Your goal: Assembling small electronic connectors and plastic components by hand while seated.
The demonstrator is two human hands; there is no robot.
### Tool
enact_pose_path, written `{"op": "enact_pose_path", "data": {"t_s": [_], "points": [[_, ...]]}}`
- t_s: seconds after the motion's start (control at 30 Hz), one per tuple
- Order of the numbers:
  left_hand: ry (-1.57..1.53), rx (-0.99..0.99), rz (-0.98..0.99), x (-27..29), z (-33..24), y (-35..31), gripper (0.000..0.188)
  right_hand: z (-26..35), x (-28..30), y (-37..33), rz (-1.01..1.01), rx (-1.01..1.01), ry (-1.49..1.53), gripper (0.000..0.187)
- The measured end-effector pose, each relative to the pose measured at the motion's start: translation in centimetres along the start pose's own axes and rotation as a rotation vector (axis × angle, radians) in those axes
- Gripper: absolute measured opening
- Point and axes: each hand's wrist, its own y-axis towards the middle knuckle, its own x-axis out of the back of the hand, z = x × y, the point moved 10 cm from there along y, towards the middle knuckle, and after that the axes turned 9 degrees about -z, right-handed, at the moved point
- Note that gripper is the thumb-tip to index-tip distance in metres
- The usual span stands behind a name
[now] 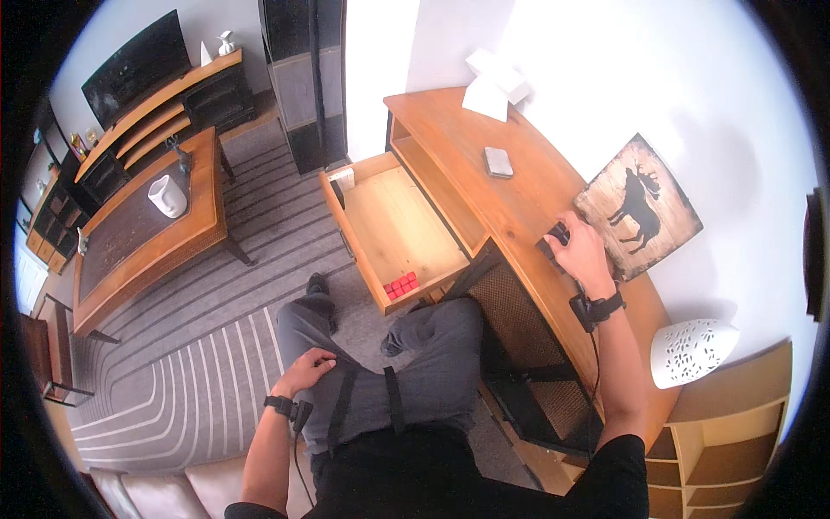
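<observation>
My right hand (584,255) is closed on a small black object (553,240) at the top of the wooden cabinet (532,208); its kind I cannot make out, as the fingers partly cover it. Just beside that hand a square wooden picture with a dark elk (640,208) leans against the wall. My left hand (307,370) rests on my thigh, fingers stretched out, holding nothing. In front of me a drawer (367,264) is pulled out, with several small red blocks (401,285) in its near corner and a small white item (343,179) in its far corner.
A grey square object (498,162) and a white angular ornament (493,86) stand on the cabinet. Nearer me is a white perforated lamp (692,355). To the left are a coffee table (216,199) with a white vase (167,197), and a television (138,69). Low shelves (735,437) sit at right.
</observation>
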Motion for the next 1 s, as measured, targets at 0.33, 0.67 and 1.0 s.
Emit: {"op": "enact_pose_path", "data": {"t_s": [0.33, 0.67, 1.0], "points": [[0.031, -0.05, 0.014, -0.1, 0.1, 0.0, 0.036, 0.9, 0.6, -0.3, -0.029, 0.056, 0.003, 0.042], [0.014, -0.023, -0.011, 0.0, -0.3, -0.1, 0.035, 1.9, 1.0, -0.5, -0.095, 0.234, -0.137, 0.044], [0.001, -0.061, -0.026, -0.1, -0.4, 0.2, 0.032, 0.6, -1.0, -0.4, -0.017, 0.324, -0.128, 0.043]]}}
